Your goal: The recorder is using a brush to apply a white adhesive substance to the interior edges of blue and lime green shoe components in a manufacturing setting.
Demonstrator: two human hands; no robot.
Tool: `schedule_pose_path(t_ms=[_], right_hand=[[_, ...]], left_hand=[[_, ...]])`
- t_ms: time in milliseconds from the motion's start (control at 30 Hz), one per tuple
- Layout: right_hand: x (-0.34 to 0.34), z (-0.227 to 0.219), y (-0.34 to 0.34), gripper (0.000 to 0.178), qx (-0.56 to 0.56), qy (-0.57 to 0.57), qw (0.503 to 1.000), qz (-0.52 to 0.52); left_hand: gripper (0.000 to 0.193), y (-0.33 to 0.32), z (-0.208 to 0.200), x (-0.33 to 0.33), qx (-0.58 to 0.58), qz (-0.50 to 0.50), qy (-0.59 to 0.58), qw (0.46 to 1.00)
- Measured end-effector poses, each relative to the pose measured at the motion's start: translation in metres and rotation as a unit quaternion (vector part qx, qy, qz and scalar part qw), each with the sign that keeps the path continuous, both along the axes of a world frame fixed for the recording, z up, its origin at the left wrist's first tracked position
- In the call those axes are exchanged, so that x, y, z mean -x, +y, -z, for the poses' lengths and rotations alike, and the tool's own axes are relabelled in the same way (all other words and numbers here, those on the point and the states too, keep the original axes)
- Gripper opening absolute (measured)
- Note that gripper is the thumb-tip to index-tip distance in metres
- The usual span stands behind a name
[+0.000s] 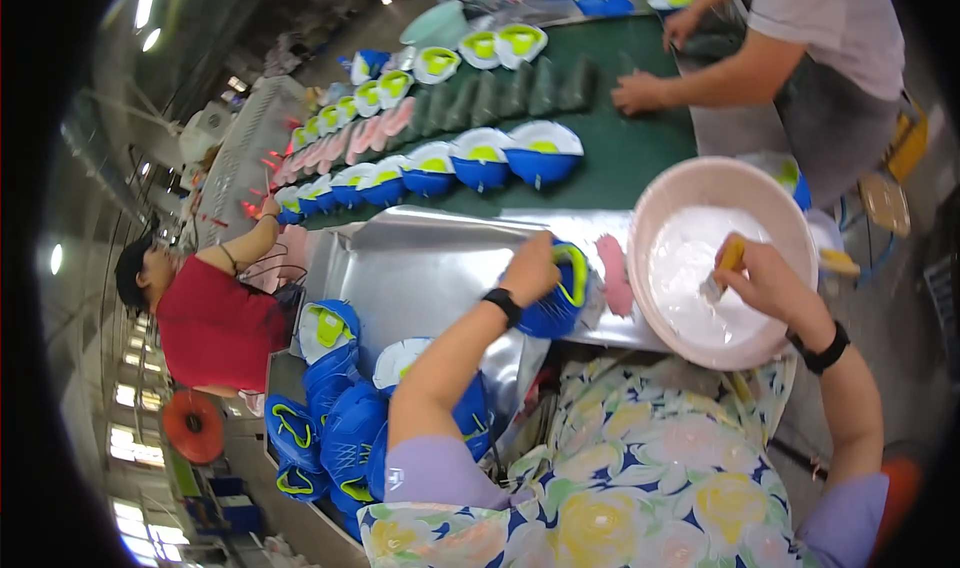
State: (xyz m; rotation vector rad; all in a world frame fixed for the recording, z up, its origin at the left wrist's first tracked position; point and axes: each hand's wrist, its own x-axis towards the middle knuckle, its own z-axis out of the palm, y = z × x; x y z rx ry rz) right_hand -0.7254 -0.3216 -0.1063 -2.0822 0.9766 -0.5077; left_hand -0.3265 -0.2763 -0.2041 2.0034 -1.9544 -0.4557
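Observation:
My left hand (532, 271) is closed on a blue shoe upper (552, 313) with a lime-green lining, near the front edge of the metal tray. In my right hand (768, 283) is a brush (733, 256) with a yellow handle, gripped over a pale pink basin (648, 313). The brush's light-coloured end reaches down to the white liquid (690, 253) in the basin. Between the shoe upper and the basin lies a flat pink piece (615, 276). Part of the upper is hidden behind my left hand.
Several blue shoe uppers (350, 428) are piled at my left, beside the metal tray (400, 258). Beyond, a green conveyor belt (620, 153) carries rows of uppers, dark lasts (545, 88) and pink pieces (375, 128). Co-workers stand at far right (820, 28) and left (215, 318).

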Motion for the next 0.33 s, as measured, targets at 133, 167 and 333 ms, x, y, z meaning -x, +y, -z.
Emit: schedule_pose_path(t_ms=[133,167,333], right_hand=[[0.028,-0.003,-0.006,0.017,-0.015,-0.023,0.998,0.051],[0.035,-0.001,-0.009,0.017,-0.025,-0.025,0.997,0.073],[0.053,-0.004,-0.023,0.015,0.042,-0.040,0.994,0.090]], left_hand=[[0.043,-0.010,-0.083,-0.042,0.105,0.066,0.029,0.992],[0.043,-0.006,-0.113,-0.038,0.112,0.077,0.183,0.974],[0.041,-0.008,-0.146,-0.056,0.075,0.076,0.353,0.930]])
